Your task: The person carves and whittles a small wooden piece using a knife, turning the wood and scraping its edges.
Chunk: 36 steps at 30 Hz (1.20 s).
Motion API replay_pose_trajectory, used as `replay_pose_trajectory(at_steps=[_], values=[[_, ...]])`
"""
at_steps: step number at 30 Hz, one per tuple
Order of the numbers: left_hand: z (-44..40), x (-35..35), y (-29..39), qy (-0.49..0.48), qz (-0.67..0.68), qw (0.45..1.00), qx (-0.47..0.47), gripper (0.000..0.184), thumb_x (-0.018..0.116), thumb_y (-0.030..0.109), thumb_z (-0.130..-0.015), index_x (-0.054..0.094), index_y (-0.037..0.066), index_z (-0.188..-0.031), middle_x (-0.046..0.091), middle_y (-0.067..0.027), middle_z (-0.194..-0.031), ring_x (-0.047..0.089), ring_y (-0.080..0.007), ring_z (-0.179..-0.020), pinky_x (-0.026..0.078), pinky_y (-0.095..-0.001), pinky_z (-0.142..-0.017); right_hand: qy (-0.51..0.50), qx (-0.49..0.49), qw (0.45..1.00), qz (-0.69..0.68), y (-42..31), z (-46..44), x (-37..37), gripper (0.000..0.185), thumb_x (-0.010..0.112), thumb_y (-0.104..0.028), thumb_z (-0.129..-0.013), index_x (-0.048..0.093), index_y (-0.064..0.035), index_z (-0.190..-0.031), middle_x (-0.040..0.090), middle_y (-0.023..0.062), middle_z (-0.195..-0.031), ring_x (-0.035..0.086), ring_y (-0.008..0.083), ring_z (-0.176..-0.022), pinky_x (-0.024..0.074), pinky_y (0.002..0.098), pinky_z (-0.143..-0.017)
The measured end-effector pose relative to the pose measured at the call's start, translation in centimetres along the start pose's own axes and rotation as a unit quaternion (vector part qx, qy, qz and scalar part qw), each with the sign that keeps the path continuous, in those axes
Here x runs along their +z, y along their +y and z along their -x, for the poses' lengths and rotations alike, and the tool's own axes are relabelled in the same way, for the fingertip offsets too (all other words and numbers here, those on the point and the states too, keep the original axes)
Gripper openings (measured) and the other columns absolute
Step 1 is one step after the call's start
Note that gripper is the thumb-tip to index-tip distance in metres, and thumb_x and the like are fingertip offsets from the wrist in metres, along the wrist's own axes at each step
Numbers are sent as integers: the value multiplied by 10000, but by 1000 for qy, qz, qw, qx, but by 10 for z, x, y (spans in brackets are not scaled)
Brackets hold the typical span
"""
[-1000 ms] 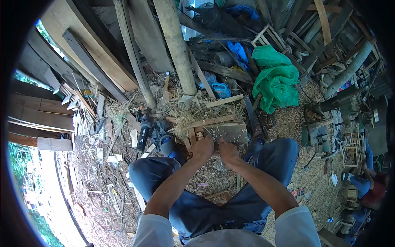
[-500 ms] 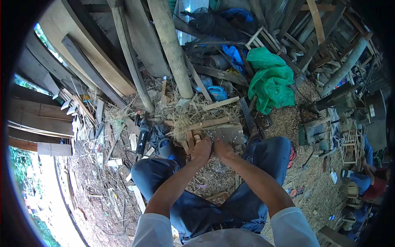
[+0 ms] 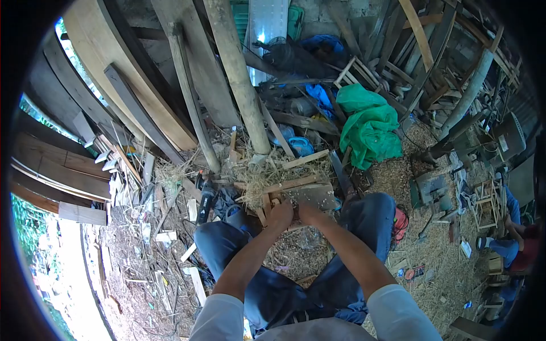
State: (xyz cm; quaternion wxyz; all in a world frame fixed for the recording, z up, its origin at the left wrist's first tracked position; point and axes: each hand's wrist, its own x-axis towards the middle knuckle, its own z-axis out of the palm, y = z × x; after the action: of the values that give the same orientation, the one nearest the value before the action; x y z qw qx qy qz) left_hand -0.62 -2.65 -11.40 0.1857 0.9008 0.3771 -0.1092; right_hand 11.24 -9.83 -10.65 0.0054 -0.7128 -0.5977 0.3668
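Note:
Between the knees, my left hand (image 3: 280, 215) is closed at the near edge of a low wooden board (image 3: 318, 196) sprinkled with shavings. A small light wood piece (image 3: 276, 201) shows just beyond its fingers. My right hand (image 3: 309, 212) is also closed, close beside the left one. Something dark lies between the two hands, too small to make out. What either hand grips is hidden by the fingers. A wooden strip (image 3: 293, 184) runs along the board's far edge.
A black power tool (image 3: 205, 203) lies left of my left knee. Straw and wood scraps surround the board. Beyond it stand a bamboo post (image 3: 242, 79) and a green plastic sheet (image 3: 369, 128). A seated person (image 3: 512, 250) is at the far right, near a wooden frame (image 3: 486, 204).
The camera view has shifted and tilted slightly. Both hands stay close together at the board's near edge, with only small movements. My right knee has moved a little inward.

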Motion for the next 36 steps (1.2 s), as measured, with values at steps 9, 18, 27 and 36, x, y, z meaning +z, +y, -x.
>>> replay_pose_trajectory(at_steps=[9, 18, 27, 36], values=[[-10, 19, -14, 0, 1, 998, 60, 166, 462, 76, -830, 507, -38, -942, 618, -235, -799, 639, -349, -754, 526, -417, -595, 28, 146, 988, -33, -24, -14, 1, 287, 432, -148, -887, 504, 12, -1114, 570, 210, -1113, 609, 341, -961, 507, 436, -777], [-14, -9, -2, 1, 34, 999, 30, 217, 441, 119, -847, 576, -47, -888, 631, -210, -791, 643, -348, -738, 537, -427, -634, 50, 126, 983, -126, 2, -23, 4, 324, 492, -135, -850, 449, 80, -1089, 594, 279, -965, 584, 425, -916, 492, 454, -742], [-13, -24, -2, -130, 9, 990, 46, 201, 490, 107, -813, 613, -51, -835, 641, -215, -860, 646, -343, -774, 526, -432, -682, 64, 76, 995, 29, -9, 11, 5, 382, 467, -82, -841, 407, 118, -1161, 611, 266, -910, 613, 402, -854, 512, 441, -681], [-11, -2, -6, -20, -32, 996, 77, 166, 485, 106, -822, 564, -29, -874, 641, -197, -785, 653, -320, -738, 544, -392, -578, 58, 142, 986, 68, -5, -18, 28, 350, 480, -96, -838, 446, 50, -1154, 638, 211, -907, 643, 363, -827, 524, 458, -683]])
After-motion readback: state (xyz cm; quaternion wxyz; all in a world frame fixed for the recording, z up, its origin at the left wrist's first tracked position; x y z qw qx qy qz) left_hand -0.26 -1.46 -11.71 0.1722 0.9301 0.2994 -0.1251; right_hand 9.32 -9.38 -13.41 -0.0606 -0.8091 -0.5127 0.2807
